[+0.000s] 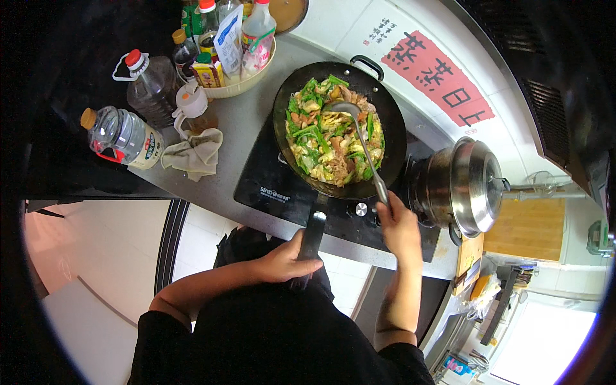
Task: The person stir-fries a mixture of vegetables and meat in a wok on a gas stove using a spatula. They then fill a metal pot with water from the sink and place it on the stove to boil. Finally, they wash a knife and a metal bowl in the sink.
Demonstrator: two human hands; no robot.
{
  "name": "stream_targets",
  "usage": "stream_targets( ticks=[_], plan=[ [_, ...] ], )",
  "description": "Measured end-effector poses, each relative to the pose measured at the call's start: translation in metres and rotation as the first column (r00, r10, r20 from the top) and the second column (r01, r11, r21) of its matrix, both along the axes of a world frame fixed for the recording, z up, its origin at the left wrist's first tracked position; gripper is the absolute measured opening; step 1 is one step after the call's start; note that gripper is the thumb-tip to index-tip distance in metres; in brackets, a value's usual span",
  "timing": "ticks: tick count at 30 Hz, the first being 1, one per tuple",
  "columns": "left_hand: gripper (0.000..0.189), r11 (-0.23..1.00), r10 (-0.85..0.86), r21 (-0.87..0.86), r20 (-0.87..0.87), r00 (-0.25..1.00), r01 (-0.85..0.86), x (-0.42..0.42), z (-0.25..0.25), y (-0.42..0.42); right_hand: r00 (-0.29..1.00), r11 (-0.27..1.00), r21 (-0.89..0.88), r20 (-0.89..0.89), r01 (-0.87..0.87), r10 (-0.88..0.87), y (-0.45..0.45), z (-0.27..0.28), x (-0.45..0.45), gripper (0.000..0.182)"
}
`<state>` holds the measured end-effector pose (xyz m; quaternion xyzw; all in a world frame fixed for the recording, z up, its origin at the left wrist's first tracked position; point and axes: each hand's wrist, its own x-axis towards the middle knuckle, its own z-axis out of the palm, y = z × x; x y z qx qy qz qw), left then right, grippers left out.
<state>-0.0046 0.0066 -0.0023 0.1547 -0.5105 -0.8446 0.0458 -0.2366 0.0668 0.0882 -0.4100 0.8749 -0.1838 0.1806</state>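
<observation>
A black wok (397, 130) sits on the black glass gas hob (260, 183). My left hand (288, 260) is closed around the wok's black handle (313, 236), close to my body. In my right hand (399, 224) is the handle of a metal ladle (368, 154); its bowl lies in the food on the far side of the wok. The food (337, 139) is a mix of green leaves, pale yellow cabbage-like pieces and browned meat-like slices. A round control knob (361, 209) shows on the hob between wok and right hand.
Right of the wok stands a lidded steel pot (476, 187). To the left are a cream basket (240, 89) of bottles and packets, a lidded jug (192, 103), large plastic bottles (127, 134) and a crumpled cloth (197, 154). A wooden board (527, 228) leans beyond the pot.
</observation>
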Motion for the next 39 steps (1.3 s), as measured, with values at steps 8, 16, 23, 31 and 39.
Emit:
stream_targets(
  ticks=[8,16,23,31,39],
  plan=[
    [0.052,0.997,0.016,-0.071,-0.025,1.0,-0.017,-0.002,0.002,0.0,0.997,0.997,0.067,-0.06,-0.036,0.04,0.007,-0.004,-0.002,0.033],
    [0.054,0.998,-0.052,-0.019,0.053,0.997,0.054,-0.001,0.002,-0.003,0.999,0.996,0.091,0.014,0.027,-0.028,0.027,0.009,0.009,0.037],
    [0.053,0.999,-0.016,-0.041,0.024,1.0,0.017,0.0,-0.006,0.0,0.876,0.996,0.071,0.475,0.059,-0.085,0.051,0.044,0.002,0.034],
    [0.045,0.997,0.003,-0.078,-0.015,1.0,-0.004,-0.001,-0.003,0.0,0.86,0.992,0.126,0.508,-0.007,-0.058,0.043,0.031,0.012,0.035],
    [0.042,1.0,-0.018,0.002,-0.001,1.0,0.018,-0.002,0.003,-0.001,0.906,0.97,0.241,0.418,-0.04,-0.066,0.06,0.037,0.007,0.038]
  ],
)
